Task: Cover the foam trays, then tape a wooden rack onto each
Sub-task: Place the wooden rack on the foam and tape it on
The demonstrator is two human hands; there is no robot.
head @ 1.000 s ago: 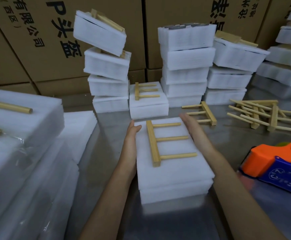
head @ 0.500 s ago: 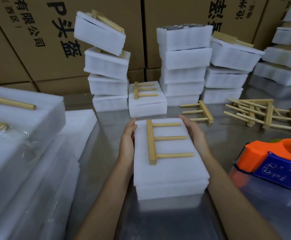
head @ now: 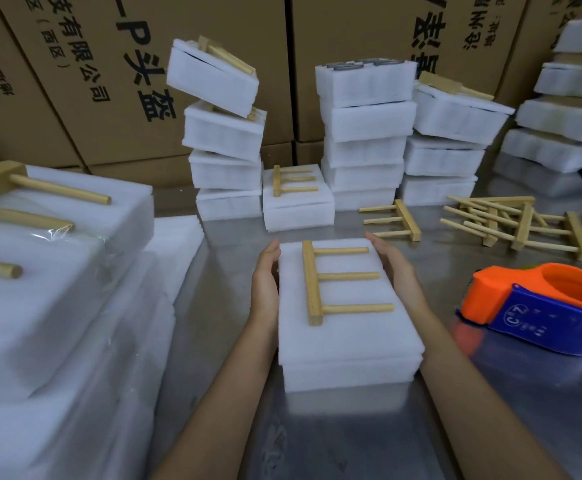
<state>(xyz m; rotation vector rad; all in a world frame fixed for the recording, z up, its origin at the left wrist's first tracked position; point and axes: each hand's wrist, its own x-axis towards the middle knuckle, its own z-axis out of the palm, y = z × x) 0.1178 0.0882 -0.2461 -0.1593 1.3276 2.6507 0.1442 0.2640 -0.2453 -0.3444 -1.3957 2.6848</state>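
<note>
Head view: both hands flank a covered foam tray at frame centre.

Left hand (head: 265, 282) and right hand (head: 395, 268) lie flat, fingers straight, against the sides of the foam tray (head: 345, 337) on the metal table (head: 351, 438). A wooden rack (head: 334, 282) lies on top; an orange tape dispenser (head: 539, 303) sits at right.

The single head view looks forward and down from close above the table (head: 317, 445), facing the boxes (head: 213, 64) at the far side.
</note>
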